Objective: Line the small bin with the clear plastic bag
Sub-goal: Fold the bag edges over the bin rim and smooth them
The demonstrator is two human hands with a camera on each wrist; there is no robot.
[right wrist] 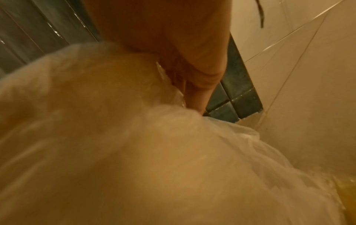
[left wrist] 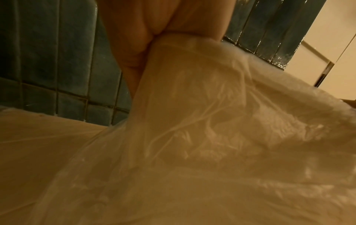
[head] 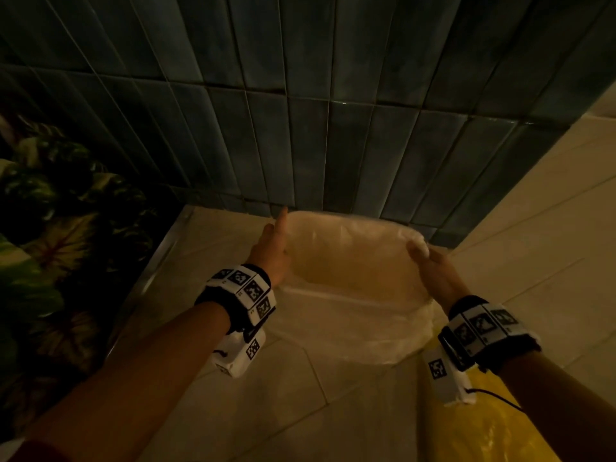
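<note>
A dim corner of a tiled room: pale floor tiles point(head: 550, 248) run up to a wall of narrow dark blue-green tiles point(head: 300, 95), a metal strip point(head: 156, 261) edges the floor on my left, and beyond it hangs a leaf-patterned surface point(head: 50, 228). Something yellow point(head: 493, 425) lies on the floor under my right forearm. The clear plastic bag point(head: 350, 261) stands open against the base of the wall, its mouth spread wide into a rounded rectangle and its loose skirt spilling down over the floor toward me; the film is so cloudy that I cannot make out the bin itself beneath it. My left hand point(head: 275, 251) is at the left edge of the mouth, forefinger pointing straight at the wall, and the left wrist view shows the film bunched in the crook between thumb and palm point(left wrist: 154, 30), so that hand grips the bag. My right hand point(head: 433, 265) is at the right edge with a wad of film gathered at its fingertips; from the right wrist the fingers point(right wrist: 200, 85) reach down alongside the plastic, pinching it. The two hands are well apart, one on each side of the opening, both wrists wearing black bands with square printed markers
</note>
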